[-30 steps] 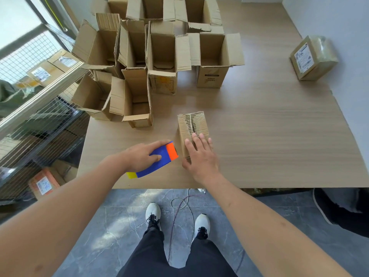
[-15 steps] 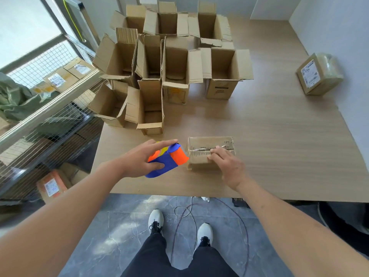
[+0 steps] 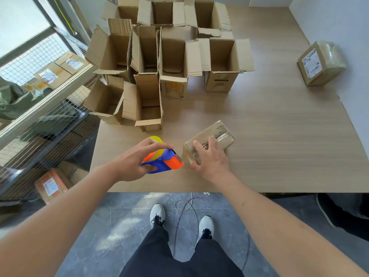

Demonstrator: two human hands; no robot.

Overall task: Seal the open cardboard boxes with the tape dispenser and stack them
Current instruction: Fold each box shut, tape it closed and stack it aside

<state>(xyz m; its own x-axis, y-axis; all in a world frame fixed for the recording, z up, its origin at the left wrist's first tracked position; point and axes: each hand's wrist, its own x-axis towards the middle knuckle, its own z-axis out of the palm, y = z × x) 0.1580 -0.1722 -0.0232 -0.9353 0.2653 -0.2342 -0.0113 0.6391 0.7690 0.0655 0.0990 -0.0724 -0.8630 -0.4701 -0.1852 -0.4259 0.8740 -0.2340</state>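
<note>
Broadly, by descending size:

Table (image 3: 279, 136): pale wood-grain laminate, flat, matte, square front edge; bears all items below.

Open cardboard boxes (image 3: 173, 62): cluster of brown corrugated cartons, tall and rectangular, flaps up or splayed, some edges torn; well beyond both hands, toward the far left of the table.

Wrapped parcel (image 3: 321, 62): closed carton with white label and glossy clear film, far to the right of the right hand, apart from everything else.

Small closed box (image 3: 219, 134): squat brown carton lying slantwise near the front edge, flaps shut, clear shiny tape along the seam, printed marks on top. Directly under the right hand.

Right hand (image 3: 211, 158): fingers spread and nearly straight, pressing flat on the box's near end; no curl around it.

Tape dispenser (image 3: 163, 158): smooth plastic, blue body, orange nose with a serrated blade, yellow roll core behind. Just left of the box, not touching it.

Left hand (image 3: 137, 160): fingers and thumb curled round the dispenser, grasping it above the table.
</note>
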